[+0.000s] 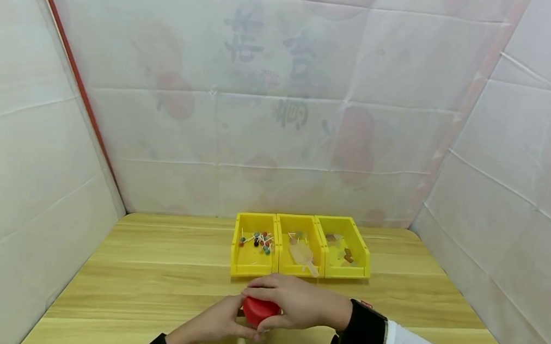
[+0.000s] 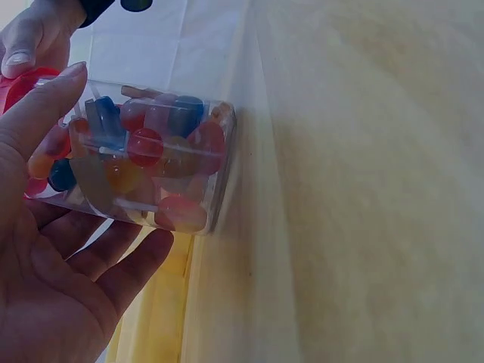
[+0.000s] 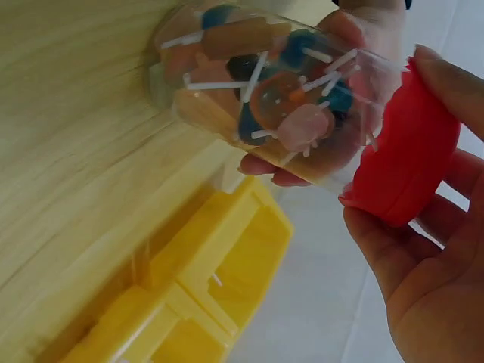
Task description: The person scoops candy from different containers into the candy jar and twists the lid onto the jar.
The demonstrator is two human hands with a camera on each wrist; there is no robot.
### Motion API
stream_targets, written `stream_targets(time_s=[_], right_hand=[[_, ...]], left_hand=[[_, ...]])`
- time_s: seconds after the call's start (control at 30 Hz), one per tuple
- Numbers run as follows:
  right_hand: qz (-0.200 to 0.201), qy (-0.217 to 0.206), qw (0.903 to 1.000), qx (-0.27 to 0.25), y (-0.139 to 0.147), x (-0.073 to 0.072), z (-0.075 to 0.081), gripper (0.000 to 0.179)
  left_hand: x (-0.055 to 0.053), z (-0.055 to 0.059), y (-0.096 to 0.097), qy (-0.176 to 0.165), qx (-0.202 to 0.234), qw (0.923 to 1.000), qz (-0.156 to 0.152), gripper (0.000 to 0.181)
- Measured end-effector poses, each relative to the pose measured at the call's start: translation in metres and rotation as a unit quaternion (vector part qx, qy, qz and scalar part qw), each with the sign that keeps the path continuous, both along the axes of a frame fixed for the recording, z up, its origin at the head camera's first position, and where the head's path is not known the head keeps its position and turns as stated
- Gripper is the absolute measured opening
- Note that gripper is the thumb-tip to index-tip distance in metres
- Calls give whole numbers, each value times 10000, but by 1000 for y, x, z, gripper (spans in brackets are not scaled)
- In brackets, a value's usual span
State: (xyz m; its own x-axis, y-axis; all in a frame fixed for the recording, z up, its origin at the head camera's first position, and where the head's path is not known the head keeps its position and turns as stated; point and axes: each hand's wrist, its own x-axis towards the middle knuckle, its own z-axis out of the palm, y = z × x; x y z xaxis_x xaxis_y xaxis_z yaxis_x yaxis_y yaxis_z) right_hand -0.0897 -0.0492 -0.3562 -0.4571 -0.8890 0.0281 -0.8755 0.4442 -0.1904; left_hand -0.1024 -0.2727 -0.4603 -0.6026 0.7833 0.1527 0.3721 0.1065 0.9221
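Observation:
A clear plastic jar [image 2: 175,155] filled with colourful lollipops and wrapped-looking candies stands on the table near its front. Its red lid [image 1: 259,311] sits on the mouth, with scalloped edges visible in the right wrist view. My left hand [image 1: 217,318] holds the jar's side, thumb on one face and fingers around the other. From above, my right hand [image 1: 304,304] grips the red lid between thumb and fingers. Whether the lid is tight on the jar, I cannot tell.
Behind the hands, three joined yellow bins stand in a row. Lollipops lie in the left bin [image 1: 247,268], a pale scoop [image 1: 303,256] and a few lollipops in the middle one, brown and pale candies in the right bin [image 1: 363,264]. White sheets enclose the wooden table [image 1: 149,270].

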Motion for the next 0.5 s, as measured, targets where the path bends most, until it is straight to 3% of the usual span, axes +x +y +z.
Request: stream_targets(time_s=[0.3, 0.5], right_hand=[[186, 118, 9993, 288, -1, 1, 2, 67], [-19, -811, 9966, 156, 6, -1, 6, 69]], left_hand=[[-1, 0, -1, 163, -35, 9999, -11, 54], [-4, 2, 0, 158, -220, 9995, -156, 52]])
